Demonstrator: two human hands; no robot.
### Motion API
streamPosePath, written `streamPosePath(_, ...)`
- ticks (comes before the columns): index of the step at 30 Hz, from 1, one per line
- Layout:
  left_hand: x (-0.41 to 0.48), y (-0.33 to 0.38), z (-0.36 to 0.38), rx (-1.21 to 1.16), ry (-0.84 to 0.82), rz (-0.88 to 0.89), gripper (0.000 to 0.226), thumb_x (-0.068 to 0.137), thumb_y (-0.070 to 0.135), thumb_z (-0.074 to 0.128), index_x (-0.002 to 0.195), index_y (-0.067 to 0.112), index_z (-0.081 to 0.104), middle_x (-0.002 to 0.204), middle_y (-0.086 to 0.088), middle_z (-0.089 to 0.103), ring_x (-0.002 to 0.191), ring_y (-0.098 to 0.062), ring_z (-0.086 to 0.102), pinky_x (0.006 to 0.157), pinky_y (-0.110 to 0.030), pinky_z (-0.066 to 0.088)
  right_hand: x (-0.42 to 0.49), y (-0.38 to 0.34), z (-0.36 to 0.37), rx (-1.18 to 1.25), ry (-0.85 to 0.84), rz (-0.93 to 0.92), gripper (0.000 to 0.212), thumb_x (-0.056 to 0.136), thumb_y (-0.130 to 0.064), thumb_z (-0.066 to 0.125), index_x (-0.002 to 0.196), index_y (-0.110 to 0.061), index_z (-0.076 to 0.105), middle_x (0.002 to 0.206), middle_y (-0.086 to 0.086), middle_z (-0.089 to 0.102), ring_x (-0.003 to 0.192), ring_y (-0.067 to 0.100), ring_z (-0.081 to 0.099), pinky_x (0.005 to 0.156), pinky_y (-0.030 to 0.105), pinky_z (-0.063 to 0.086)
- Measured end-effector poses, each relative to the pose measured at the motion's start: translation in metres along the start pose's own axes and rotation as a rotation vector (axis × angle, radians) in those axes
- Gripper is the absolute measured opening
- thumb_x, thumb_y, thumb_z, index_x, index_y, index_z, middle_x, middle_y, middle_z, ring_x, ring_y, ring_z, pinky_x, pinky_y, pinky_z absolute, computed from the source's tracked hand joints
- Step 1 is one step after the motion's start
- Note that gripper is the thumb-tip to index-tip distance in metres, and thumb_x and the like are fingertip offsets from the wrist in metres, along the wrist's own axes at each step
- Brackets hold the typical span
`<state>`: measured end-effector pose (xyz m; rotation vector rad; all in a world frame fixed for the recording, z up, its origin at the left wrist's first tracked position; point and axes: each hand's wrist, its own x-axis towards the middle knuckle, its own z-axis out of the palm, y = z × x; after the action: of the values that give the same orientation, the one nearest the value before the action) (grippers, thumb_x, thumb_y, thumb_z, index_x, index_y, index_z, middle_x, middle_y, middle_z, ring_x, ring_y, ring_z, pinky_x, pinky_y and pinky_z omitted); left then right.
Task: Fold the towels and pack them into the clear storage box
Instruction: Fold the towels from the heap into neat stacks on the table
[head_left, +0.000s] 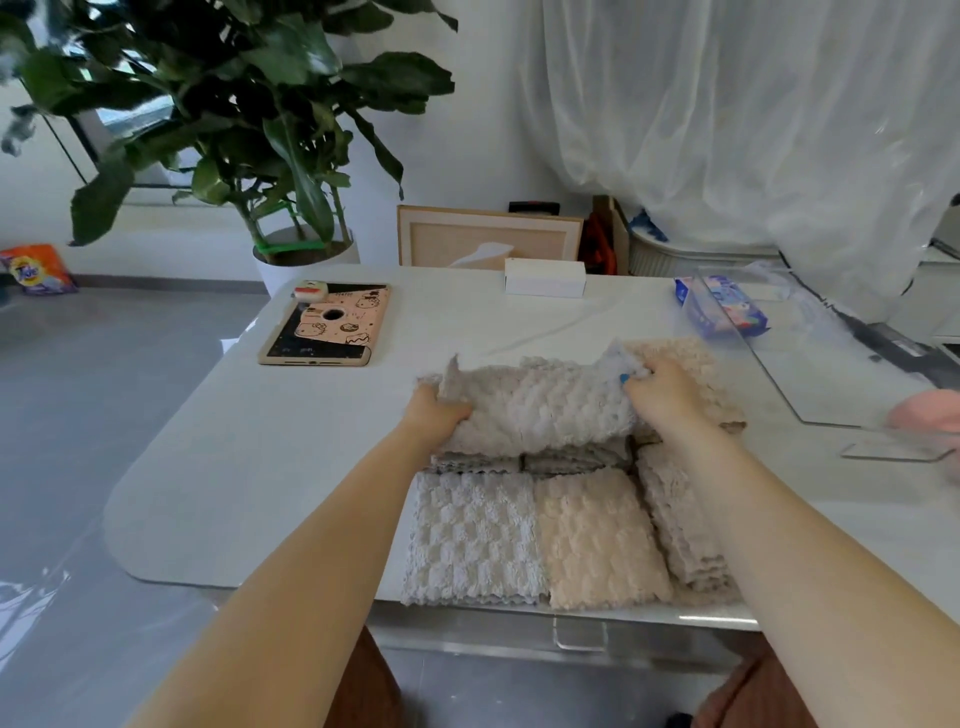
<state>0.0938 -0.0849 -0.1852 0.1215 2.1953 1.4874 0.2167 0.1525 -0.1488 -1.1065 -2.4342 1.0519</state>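
Observation:
A folded grey fluffy towel (540, 408) is held over the far part of the clear storage box (579, 631), which stands at the table's near edge. My left hand (434, 413) grips the towel's left end and my right hand (662, 389) grips its right end. Inside the box lie a white folded towel (470, 535), a beige folded towel (597, 540) and a stack of towels on edge (680, 519) at the right. A beige towel (691, 358) lies just beyond my right hand.
A tablet in a pink cartoon case (327, 325) lies at the left back of the white table (291, 441). A white box (545, 277), a blue packet (722, 306) and the clear lid (810, 364) sit at the back right. A pink object (930, 410) is at the right edge.

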Motion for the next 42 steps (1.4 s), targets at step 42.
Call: streamPosePath(42, -0.022, 0.004, -0.009, -0.365, -0.203, -0.241, 0.038, 0.098, 0.023, 0.053, 0.129, 0.001, 0.052, 0.103, -0.012, 0.069, 0.085, -0.025, 0.068, 0.061, -0.035, 0.055, -0.060, -0.047, 0.086, 0.525, -0.332, 0.312, 0.035, 0.093, -0.027, 0.057, 0.118, -0.002, 0.053, 0.101, 0.009, 0.058, 0.076, 0.018, 0.051, 0.051, 0.025, 0.038)
